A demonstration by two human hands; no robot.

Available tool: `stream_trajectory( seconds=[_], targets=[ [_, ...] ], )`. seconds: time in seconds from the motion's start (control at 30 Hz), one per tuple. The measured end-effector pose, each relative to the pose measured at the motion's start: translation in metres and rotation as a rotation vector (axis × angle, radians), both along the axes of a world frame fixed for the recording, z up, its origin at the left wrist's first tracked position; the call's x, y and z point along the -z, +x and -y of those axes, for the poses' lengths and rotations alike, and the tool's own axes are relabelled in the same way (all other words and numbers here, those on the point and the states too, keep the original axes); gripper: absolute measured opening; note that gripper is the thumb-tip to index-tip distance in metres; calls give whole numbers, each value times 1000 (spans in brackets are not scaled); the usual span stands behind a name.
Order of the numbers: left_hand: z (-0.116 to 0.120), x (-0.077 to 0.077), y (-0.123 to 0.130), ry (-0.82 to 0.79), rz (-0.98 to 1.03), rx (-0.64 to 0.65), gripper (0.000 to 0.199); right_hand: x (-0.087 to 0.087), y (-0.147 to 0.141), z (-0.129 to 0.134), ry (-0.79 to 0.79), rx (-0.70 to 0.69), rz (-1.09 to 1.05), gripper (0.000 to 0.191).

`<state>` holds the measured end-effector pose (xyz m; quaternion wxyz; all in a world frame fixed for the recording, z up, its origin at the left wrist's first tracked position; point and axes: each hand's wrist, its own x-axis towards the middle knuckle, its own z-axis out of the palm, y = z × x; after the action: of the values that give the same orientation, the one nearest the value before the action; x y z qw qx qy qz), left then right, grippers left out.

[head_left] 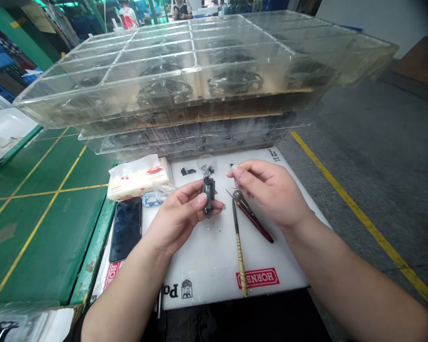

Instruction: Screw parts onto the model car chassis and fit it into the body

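Here we had the left hand [180, 218] curled snugly round the dark part [209, 190] above the white mat [214, 266], and the right hand [267, 190] pinching its fingertips on something too small to tell, just over the red-handled tool [257, 225]!

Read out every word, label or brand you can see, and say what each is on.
"HORNBY": red label on the white mat, upside down.
"Po": black print on the mat.
Second red label, left edge: unreadable at this angle.
Tissue pack print and mat's corner print: too blurred to read.
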<state>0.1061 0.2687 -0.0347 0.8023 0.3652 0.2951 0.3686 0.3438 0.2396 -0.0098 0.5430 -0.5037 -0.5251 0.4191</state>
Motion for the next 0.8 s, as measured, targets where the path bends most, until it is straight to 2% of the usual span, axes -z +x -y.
stream_trajectory(
  seconds=[0.1, 0.17, 0.27, 0.33, 0.43, 0.6, 0.67, 0.8],
  targets=[
    [-2, -6, -1, -34, 117, 2, 38, -3, 18, -4, -32, -19, 274, 43],
    [-3, -9, -3, -49, 168, -22, 35, 0, 25, -4, -116, -164, 570, 41],
    [-5, -11, -4, -48, 208, -65, 34, 8, 19, 2, -278, -425, 961, 52],
    [-6, -11, -6, -38, 220, -87, 36, 11, 7, 7, -270, -462, 1124, 59],
    [-7, -9, -8, -30, 232, -112, 40, 4, -7, 11, -265, -441, 1263, 56],
    [-9, -8, -11, -10, 247, -148, 50, -20, 3, 7, -504, -420, 1377, 42],
    [-10, -7, -11, 0, 255, -158, 52, -21, 7, 7, -512, -443, 1410, 41],
    [-12, -7, -12, 25, 269, -148, 55, -12, 7, 10, -446, -461, 1465, 40]
  ],
)
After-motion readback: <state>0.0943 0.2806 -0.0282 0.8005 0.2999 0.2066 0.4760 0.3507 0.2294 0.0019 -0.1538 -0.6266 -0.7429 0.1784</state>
